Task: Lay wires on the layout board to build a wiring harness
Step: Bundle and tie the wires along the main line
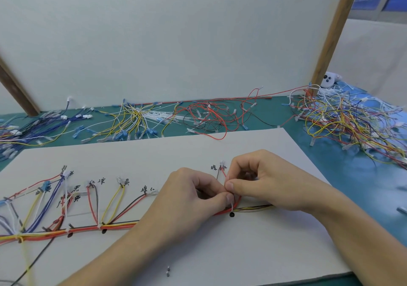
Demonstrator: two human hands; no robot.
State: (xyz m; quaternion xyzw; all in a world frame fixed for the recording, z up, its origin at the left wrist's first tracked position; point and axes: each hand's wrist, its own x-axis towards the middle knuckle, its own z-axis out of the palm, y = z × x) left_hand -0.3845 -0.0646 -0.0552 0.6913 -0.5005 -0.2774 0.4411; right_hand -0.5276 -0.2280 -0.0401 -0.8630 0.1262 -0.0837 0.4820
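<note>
At board centre-right: left hand [193, 194] + right hand [256, 176] both pinch white cable tie [232, 206] round wire bundle [119, 225], grip clamped, prob. cinching branch point by black dot [231, 214].

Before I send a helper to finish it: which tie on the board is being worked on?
Start at the white layout board and follow the wire trunk rightward to where the left hand and right hand meet. The white cable tie stands there above a black dot, the only tie pinched by fingers.

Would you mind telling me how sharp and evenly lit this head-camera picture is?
Head view: soft, even light, no glare on the layout board; wide-angle bending of the wooden post; both hands fairly sharp, the wire pile at right smeared.
</note>
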